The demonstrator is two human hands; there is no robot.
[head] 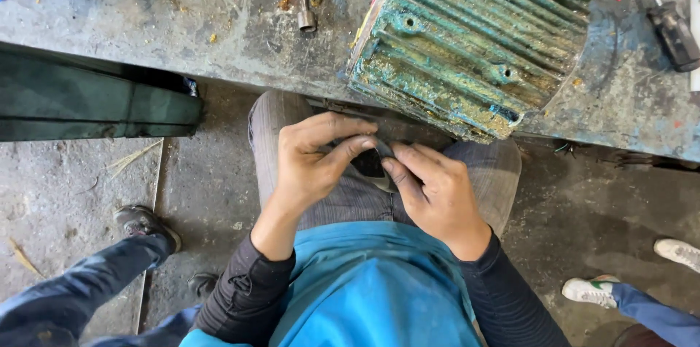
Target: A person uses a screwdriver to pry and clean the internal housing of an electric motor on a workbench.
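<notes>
We hold a small dark curved piece (370, 166) over the lap, below the corroded teal finned metal casing (470, 37) on the bench. Left hand (313, 157) pinches it; right hand (434, 190) grips its lower edge. Step: close handling; steady fingertip pressure needed.

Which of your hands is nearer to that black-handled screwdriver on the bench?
Right. The right hand sits below and left of the screwdriver; the left hand is farther left, beyond it.
</notes>
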